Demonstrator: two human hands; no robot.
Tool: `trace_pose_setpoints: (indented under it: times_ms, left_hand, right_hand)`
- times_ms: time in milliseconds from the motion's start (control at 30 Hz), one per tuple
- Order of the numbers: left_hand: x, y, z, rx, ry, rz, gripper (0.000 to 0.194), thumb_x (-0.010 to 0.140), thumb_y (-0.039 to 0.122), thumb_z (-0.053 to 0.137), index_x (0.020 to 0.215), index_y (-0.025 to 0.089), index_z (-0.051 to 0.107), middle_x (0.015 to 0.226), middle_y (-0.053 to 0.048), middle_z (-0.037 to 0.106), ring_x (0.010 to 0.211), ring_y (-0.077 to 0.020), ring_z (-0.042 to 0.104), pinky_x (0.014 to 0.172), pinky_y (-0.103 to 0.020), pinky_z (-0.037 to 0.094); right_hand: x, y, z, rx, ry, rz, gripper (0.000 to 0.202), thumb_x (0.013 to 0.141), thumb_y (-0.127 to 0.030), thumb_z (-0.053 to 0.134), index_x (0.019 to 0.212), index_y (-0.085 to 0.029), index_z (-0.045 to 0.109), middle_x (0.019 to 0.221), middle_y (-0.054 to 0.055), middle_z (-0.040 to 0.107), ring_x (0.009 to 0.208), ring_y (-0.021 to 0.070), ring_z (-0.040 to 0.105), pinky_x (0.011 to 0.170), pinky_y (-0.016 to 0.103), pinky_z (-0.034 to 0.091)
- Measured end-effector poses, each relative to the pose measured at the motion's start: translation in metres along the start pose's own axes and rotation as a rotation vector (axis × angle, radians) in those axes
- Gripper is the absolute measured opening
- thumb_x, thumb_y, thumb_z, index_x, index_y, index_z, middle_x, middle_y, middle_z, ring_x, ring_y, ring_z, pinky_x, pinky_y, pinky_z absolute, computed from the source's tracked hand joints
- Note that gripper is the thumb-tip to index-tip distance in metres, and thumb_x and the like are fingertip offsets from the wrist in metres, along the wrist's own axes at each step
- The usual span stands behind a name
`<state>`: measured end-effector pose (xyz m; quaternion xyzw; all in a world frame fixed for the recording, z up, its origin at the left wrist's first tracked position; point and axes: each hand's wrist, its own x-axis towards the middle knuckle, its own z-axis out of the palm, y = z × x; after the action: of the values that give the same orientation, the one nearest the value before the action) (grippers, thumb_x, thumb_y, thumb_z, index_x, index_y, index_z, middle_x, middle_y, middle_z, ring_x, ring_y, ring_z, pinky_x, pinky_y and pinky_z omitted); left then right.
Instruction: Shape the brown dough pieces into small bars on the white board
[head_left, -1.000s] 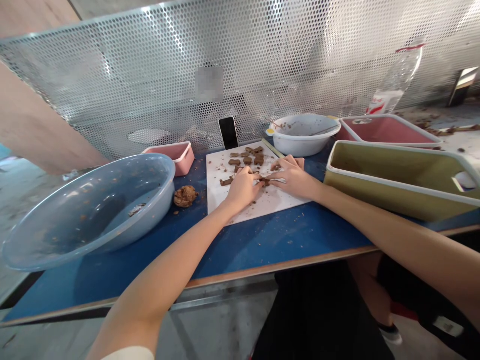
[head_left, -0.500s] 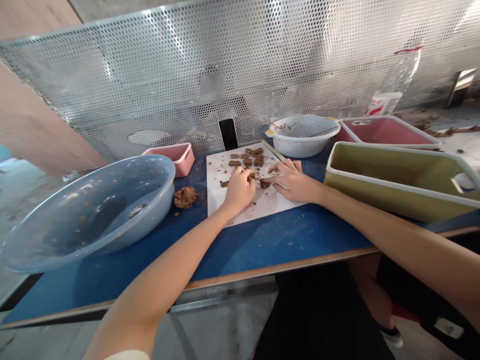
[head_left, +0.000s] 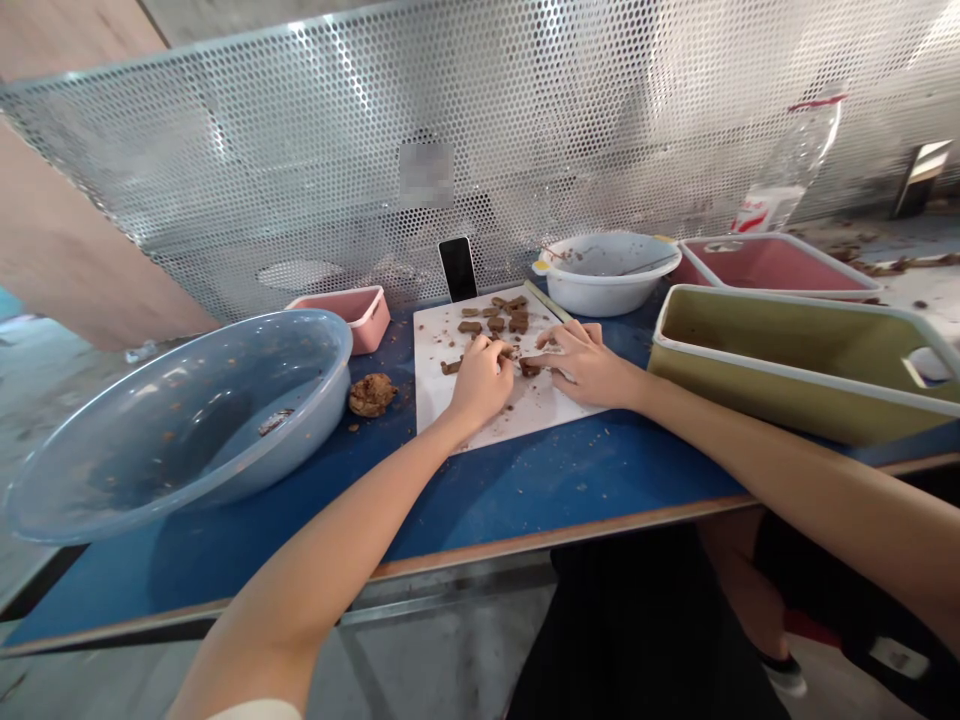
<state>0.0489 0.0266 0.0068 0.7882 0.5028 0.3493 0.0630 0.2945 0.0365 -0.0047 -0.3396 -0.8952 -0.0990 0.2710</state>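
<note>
A small, dark brown, clay-like lump [head_left: 529, 367] lies on the white flat board [head_left: 436, 412], under the index finger of the right hand [head_left: 568, 362], whose fingers are loosely spread. The left hand [head_left: 486, 376] curls narrow just beside it; whether it grips anything I cannot tell. The step in hand looks like shaping by finger, and the next move seems to call for light, steady pressure. Beyond sit small brown molded pieces [head_left: 495, 325]. Farther off, the clear plastic bottle [head_left: 780, 170] has red label print, unreadable here.
</note>
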Motion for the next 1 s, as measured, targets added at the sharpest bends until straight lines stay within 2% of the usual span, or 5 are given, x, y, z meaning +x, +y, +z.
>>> trace_pose_setpoints:
  times_ms: [133,333,433,600,1000]
  left_hand:
    - [-0.0004,0.0001,-0.0005,-0.008,-0.015,-0.004,0.028,0.104,0.009,0.053,0.114,0.019,0.078,0.114,-0.012,0.069,0.118,-0.0295,0.066,0.11,-0.046,0.057]
    - [-0.0014,0.0002,0.0012,0.003,-0.006,0.0,0.029,0.105,0.01,0.053,0.115,0.019,0.078,0.114,-0.012,0.069,0.12,-0.0302,0.066,0.111,-0.048,0.056]
    - [-0.0018,0.0011,0.0008,-0.008,-0.009,-0.002,0.029,0.105,0.011,0.052,0.115,0.019,0.078,0.113,-0.012,0.068,0.12,-0.0298,0.066,0.112,-0.047,0.057]
    - [-0.0025,0.0026,-0.001,-0.005,-0.017,-0.002,0.029,0.104,0.011,0.053,0.115,0.018,0.079,0.112,-0.012,0.068,0.121,-0.0303,0.066,0.113,-0.048,0.056]
    - [-0.0027,0.0009,0.0009,0.028,-0.021,0.014,0.028,0.104,0.01,0.054,0.11,0.018,0.08,0.107,-0.012,0.066,0.114,-0.031,0.067,0.11,-0.05,0.058]
  right_hand:
    - [0.0011,-0.0034,-0.0029,0.006,0.018,0.044,0.036,0.107,-0.028,0.056,0.124,-0.031,0.088,0.135,0.015,0.07,0.129,0.0383,0.057,0.108,0.056,0.039]
    - [0.002,-0.0057,-0.0023,0.013,-0.039,0.032,0.038,0.109,-0.041,0.059,0.138,-0.033,0.083,0.14,0.015,0.069,0.133,0.0414,0.057,0.109,0.059,0.042]
    - [0.003,-0.0075,-0.0023,0.002,-0.003,0.049,0.035,0.111,-0.042,0.057,0.128,-0.031,0.086,0.138,0.015,0.069,0.133,0.0406,0.057,0.11,0.06,0.042]
    - [0.0034,-0.011,-0.0043,-0.023,-0.063,-0.014,0.043,0.114,-0.045,0.052,0.143,-0.03,0.079,0.142,0.016,0.066,0.132,0.0382,0.057,0.109,0.058,0.043]
    - [0.0045,-0.0101,-0.0059,-0.014,-0.053,-0.001,0.04,0.113,-0.044,0.054,0.141,-0.032,0.08,0.141,0.016,0.066,0.133,0.0389,0.057,0.108,0.058,0.044]
